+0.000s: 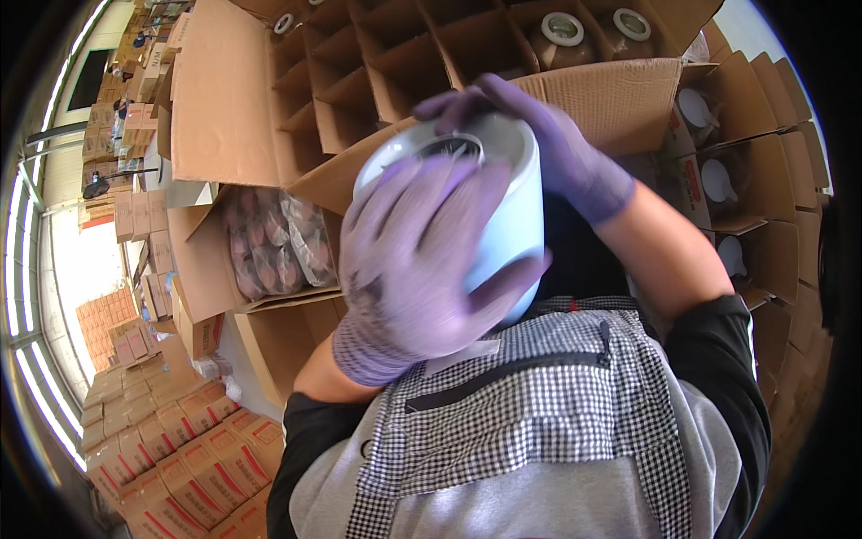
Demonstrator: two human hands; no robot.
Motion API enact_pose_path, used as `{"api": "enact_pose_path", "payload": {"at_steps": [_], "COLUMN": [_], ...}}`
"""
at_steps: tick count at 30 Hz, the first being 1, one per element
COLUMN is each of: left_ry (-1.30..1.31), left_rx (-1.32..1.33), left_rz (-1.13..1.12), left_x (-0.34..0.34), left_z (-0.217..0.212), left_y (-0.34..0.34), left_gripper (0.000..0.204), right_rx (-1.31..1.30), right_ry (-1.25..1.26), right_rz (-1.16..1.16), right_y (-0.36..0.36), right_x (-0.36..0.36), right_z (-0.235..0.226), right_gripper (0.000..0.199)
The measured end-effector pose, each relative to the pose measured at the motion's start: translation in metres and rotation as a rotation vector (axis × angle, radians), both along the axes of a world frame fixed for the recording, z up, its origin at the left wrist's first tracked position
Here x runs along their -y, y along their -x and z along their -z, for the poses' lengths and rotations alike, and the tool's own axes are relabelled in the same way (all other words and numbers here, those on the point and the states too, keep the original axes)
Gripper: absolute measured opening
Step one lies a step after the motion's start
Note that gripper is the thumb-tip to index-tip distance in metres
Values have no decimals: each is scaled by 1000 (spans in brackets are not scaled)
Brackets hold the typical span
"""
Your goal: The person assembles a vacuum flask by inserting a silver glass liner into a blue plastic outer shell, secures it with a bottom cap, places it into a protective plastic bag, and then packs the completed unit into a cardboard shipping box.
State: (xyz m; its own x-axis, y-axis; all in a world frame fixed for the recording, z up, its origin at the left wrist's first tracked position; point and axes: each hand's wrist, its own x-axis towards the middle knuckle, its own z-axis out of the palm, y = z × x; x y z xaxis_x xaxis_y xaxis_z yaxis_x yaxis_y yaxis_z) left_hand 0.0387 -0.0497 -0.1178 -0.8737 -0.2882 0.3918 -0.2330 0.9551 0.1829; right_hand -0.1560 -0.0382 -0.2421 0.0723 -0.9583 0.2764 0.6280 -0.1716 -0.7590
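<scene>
A rounded light blue container (512, 238) is held close in front of my apron, below the divided carton. Around its top runs a wide pale rim, with a dark round opening in the middle. My left hand (422, 251), in a purple-grey glove, lies over its near left side. The fingers reach across the top toward the opening, and the thumb points right along the front. My right hand (548, 135), in a matching glove, wraps the far right side with its fingers curled over the far rim. Motion blurs both hands slightly, and the container's base is hidden.
An open carton (584, 103) with cardboard dividers (404, 76) stands just ahead, holding glass jars (563, 29) at its far right. Bagged items (269, 242) fill a box at left. Open cartons with white-topped containers (718, 180) line the right; stacked cartons (180, 458) stand lower left.
</scene>
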Motion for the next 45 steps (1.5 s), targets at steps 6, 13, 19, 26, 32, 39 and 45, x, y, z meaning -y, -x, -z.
{"api": "enact_pose_path", "payload": {"at_steps": [6,13,19,26,32,39,45], "left_ry": [-662,-133,-5,-647,-132,-49,-531], "left_rx": [-609,25,-82,-550,31,-107,-578], "left_rz": [190,-32,33,225,-23,39,290], "left_x": [52,-12,12,62,-9,-2,47], "left_z": [85,-25,15,78,-24,20,80], "left_y": [-52,15,-18,-44,9,-16,-59], "left_gripper": [63,73,65,69,72,84,78], "right_rx": [-907,-312,-272,-1016,-222,-445,-963], "right_ry": [369,-65,-66,366,-128,160,289], "right_rz": [440,117,230,446,-15,392,388], "right_y": [4,30,1,15,26,0,13], "right_x": [-74,29,-24,-68,46,-35,-83], "right_z": [-42,10,-12,-52,16,1,-48], "right_gripper": [60,46,48,40,51,46,45]}}
